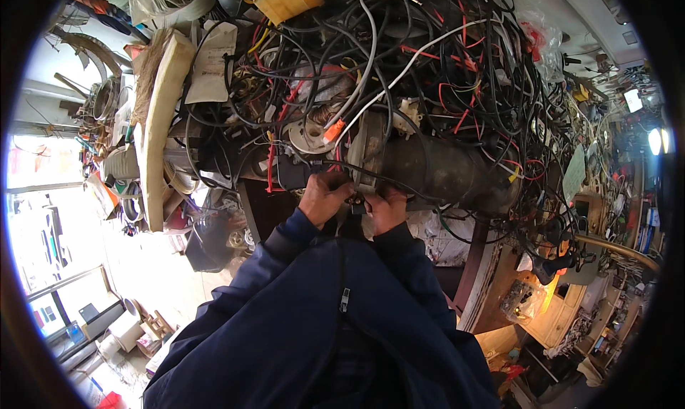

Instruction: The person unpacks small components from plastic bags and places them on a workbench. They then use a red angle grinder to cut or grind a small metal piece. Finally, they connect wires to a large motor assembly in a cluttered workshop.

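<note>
My left hand is closed, its fingertips pinched together at the near edge of a grimy round flange. Close beside it, my right hand has its fingers curled in at the same edge. Between the two hands shows a small dark piece with a brass-coloured bit; what the fingertips grip is too small and covered to make out. The flange sits on the left end of a large dark cylinder, perhaps a motor. A black box-like part lies just left of my left hand, below a pale ring.
Tangled black, white and red cables pile over the bench behind the cylinder. An orange connector on a grey cable hangs near the flange. A thick pale foam slab stands at the left, and a lit wooden drawer lies lower right.
</note>
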Tool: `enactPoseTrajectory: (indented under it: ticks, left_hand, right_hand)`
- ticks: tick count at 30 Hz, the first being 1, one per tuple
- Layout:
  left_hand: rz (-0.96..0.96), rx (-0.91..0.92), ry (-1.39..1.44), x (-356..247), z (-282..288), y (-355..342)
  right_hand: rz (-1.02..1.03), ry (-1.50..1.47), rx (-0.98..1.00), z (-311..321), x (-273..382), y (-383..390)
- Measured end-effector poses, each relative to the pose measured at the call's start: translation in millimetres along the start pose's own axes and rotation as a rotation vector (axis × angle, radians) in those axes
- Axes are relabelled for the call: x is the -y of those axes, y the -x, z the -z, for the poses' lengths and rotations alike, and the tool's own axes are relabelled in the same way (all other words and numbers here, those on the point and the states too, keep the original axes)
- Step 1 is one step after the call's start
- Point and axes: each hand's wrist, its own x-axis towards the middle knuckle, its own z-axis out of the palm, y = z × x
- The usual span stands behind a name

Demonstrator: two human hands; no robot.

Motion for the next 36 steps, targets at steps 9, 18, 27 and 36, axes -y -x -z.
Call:
enactPoseTrajectory:
  ticks: [9,18,27,36]
  left_hand:
    - [-0.012,0.011,0.055,16,-2,-3]
    - [0.025,0.008,0.051,5,-2,1]
    - [0.019,0.011,0.051,4,0,-3]
    - [0.025,-0.007,0.033,29,-2,-8]
  right_hand:
    - [0.027,0.064,0.006,3,-9,-3]
    - [0.013,0.067,0.025,-2,6,0]
    - [0.089,0.122,-0.011,5,-11,-4]
    - [0.136,0.19,0.039,11,-17,-9]
